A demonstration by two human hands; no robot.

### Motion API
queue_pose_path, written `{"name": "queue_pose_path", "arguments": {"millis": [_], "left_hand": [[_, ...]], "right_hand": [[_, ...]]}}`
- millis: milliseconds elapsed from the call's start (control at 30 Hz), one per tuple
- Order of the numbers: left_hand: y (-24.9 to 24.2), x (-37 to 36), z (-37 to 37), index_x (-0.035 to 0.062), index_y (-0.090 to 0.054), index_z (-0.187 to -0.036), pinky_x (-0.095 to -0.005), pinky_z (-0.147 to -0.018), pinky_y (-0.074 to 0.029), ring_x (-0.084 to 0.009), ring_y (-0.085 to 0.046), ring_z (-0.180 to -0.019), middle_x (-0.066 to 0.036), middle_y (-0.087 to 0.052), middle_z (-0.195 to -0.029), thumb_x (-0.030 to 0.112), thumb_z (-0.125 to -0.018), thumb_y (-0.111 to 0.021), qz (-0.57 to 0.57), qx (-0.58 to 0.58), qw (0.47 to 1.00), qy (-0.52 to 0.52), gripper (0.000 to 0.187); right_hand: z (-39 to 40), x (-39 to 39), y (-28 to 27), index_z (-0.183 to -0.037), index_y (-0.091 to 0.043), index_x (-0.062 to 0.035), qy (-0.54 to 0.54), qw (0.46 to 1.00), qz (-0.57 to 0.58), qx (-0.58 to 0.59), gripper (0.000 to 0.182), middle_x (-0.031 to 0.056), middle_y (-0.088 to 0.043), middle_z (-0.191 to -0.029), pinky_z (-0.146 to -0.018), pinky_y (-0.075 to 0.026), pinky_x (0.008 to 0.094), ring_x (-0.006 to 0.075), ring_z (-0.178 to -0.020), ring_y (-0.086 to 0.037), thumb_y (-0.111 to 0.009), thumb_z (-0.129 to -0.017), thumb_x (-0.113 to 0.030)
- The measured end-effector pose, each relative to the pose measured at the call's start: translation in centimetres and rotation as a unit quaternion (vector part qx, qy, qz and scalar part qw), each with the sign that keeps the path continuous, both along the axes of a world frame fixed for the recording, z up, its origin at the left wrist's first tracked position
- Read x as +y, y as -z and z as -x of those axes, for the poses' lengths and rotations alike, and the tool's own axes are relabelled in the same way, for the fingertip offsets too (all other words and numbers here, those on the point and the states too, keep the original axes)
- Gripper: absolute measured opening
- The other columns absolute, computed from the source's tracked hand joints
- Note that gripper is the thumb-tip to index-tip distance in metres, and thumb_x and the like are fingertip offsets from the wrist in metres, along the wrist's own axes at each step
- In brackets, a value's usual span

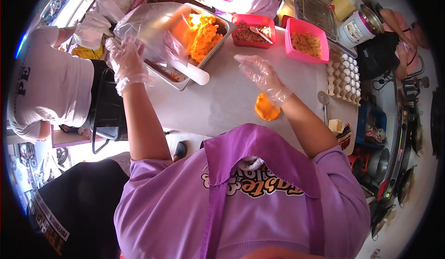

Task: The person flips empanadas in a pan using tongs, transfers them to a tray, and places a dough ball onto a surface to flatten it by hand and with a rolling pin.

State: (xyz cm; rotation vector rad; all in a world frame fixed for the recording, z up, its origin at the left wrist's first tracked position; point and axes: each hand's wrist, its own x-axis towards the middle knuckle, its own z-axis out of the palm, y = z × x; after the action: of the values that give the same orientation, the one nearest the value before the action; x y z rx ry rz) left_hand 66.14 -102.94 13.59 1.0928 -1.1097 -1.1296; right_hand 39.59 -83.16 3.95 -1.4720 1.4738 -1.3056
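My left hand (126,63), in a clear plastic glove, is raised at the left edge of a metal tray (182,85). Its fingers are curled at the edge of a clear plastic sheet (147,29), which is blurred and spreads over part of the tray. Orange dough (205,37) is heaped in the tray, and a white rod with a rounded end (197,75) lies across its near corner. My right hand (262,73), also gloved, hovers over the table with fingers stretched out and nothing in them. Just below its wrist sits a flattened orange dough piece (267,107).
Beyond the table (222,96) stand a pink tub of brown filling with a spoon (250,32) and a pink tub of yellowish filling (306,43). An egg carton (344,79) is at right. Other people stand at left, across the table and at right.
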Motion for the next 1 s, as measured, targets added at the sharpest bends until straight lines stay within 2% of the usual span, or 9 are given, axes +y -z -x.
{"name": "queue_pose_path", "arguments": {"millis": [233,367,467,533,567,600,667,700,1000], "left_hand": [[-6.0,7.4,7.0,0.0090,-0.008,-0.148,-0.0351,-0.083,-0.052,-0.0277,-0.058,-0.104,-0.018,-0.041,-0.137,0.003,-0.089,-0.041,0.034,-0.028,0.986,0.161,0.068],[-5.5,9.7,12.2,0.0186,-0.019,-0.145,-0.0401,-0.084,-0.049,-0.0209,-0.056,-0.101,-0.008,-0.049,-0.128,0.020,-0.097,-0.039,0.016,-0.075,0.955,0.286,0.051],[-7.0,12.1,14.5,0.0098,-0.012,-0.145,-0.0338,-0.100,-0.038,-0.0212,-0.049,-0.112,-0.012,-0.048,-0.123,0.022,-0.088,-0.061,0.010,-0.030,0.928,0.371,0.077],[-4.3,12.2,16.5,0.0091,-0.004,-0.146,-0.0350,-0.098,-0.040,-0.0234,-0.046,-0.118,-0.015,-0.043,-0.131,0.026,-0.088,-0.063,0.084,0.033,0.920,0.382,0.084],[-4.2,13.4,16.7,0.0055,-0.012,-0.146,-0.0361,-0.101,-0.036,-0.0294,-0.041,-0.126,-0.021,-0.039,-0.138,0.027,-0.087,-0.066,0.175,0.039,0.884,0.431,0.082],[-3.1,12.7,17.8,0.0032,-0.025,-0.143,-0.0366,-0.107,-0.029,-0.0325,-0.030,-0.134,-0.026,-0.033,-0.142,0.024,-0.084,-0.069,0.260,-0.125,0.863,0.414,0.076],[-2.2,14.6,18.9,0.0131,-0.024,-0.146,-0.0317,-0.099,-0.039,-0.0237,-0.048,-0.122,-0.015,-0.040,-0.142,0.013,-0.085,-0.064,0.303,-0.307,0.826,0.362,0.073],[-1.8,14.7,19.6,0.0096,-0.041,-0.138,-0.0322,-0.092,-0.045,-0.0258,-0.055,-0.115,-0.018,-0.051,-0.132,0.012,-0.086,-0.063,0.447,-0.323,0.790,0.267,0.057],[4.0,9.6,22.3,0.0094,-0.062,-0.118,-0.0298,-0.087,-0.048,-0.0223,-0.065,-0.094,-0.014,-0.068,-0.101,0.018,-0.087,-0.062,0.194,-0.334,0.840,0.381,0.032]], "right_hand": [[-3.8,0.0,-8.2,-0.138,-0.039,-0.0089,0.134,0.898,0.300,0.293,0.072,0.0152,-0.044,-0.134,-0.099,-0.038,0.0390,0.0271,-0.120,-0.046,-0.069,-0.079,-0.037],[-3.3,1.6,-9.3,-0.131,-0.047,-0.0059,0.149,0.883,0.250,0.367,0.061,0.0139,-0.059,-0.114,-0.087,-0.044,0.0387,0.0263,-0.103,-0.057,-0.069,-0.080,-0.031],[0.2,2.4,-10.5,-0.113,-0.060,-0.0013,0.166,0.859,0.250,0.415,0.034,0.0071,-0.067,-0.091,-0.077,-0.047,0.0332,0.0189,-0.083,-0.062,-0.067,-0.084,-0.018],[2.7,3.1,-11.1,-0.105,-0.064,-0.0027,0.179,0.950,0.211,0.143,0.023,0.0105,-0.067,-0.085,-0.073,-0.049,0.0282,0.0192,-0.080,-0.064,-0.062,-0.087,-0.017],[3.9,3.6,-11.5,-0.105,-0.064,-0.0027,0.184,0.949,0.210,0.144,0.023,0.0105,-0.067,-0.085,-0.073,-0.049,0.0282,0.0192,-0.080,-0.064,-0.062,-0.087,-0.017],[5.2,4.3,-11.9,-0.105,-0.064,-0.0020,0.155,0.975,0.152,0.055,0.022,0.0080,-0.068,-0.088,-0.075,-0.048,0.0276,0.0161,-0.081,-0.063,-0.060,-0.089,-0.015],[7.5,5.6,-12.5,-0.105,-0.064,-0.0012,0.129,0.987,0.092,-0.034,0.020,0.0056,-0.068,-0.090,-0.076,-0.048,0.0269,0.0130,-0.083,-0.062,-0.058,-0.090,-0.013],[8.5,6.3,-12.6,-0.106,-0.064,-0.0009,0.111,0.990,0.084,-0.013,0.020,0.0038,-0.068,-0.091,-0.076,-0.048,0.0256,0.0104,-0.083,-0.060,-0.058,-0.091,-0.012],[14.9,12.1,-14.7,-0.105,-0.062,0.0016,0.102,0.994,-0.016,0.030,0.017,0.0002,-0.059,-0.084,-0.070,-0.042,0.0209,0.0070,-0.074,-0.049,-0.052,-0.093,-0.005]]}}
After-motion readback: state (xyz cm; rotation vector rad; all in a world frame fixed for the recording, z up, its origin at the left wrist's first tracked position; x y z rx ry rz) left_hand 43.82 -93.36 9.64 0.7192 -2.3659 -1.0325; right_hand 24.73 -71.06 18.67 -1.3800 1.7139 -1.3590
